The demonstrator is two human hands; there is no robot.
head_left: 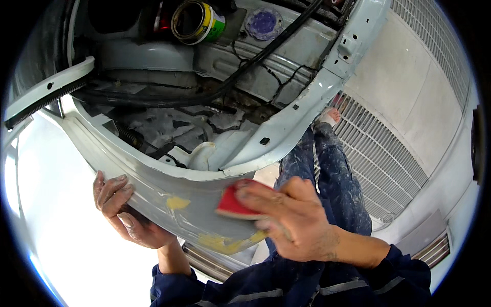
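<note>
A grey-primed vehicle body panel point(153, 187) with yellow filler patches point(178, 203) curves across the middle. My right hand point(294, 217) is closed on a red sanding pad point(236, 198), which lies against the panel's right part; hand and pad are slightly blurred. Dust coats its fingers. At the panel's lower left edge is my left hand point(125, 212), palm turned up and fingers loosely bent, a gap showing between thumb and fingers. Its wrist goes behind the panel, and nothing shows in its grasp.
Beyond the panel is an open vehicle cavity with a black rubber seal point(225, 87), loose wires and dusty scraps. An open yellow-and-green tin point(198, 23) stands inside, near a round purple-topped piece point(264, 23). My legs point(337, 174) are beside floor grating point(381, 158) at right.
</note>
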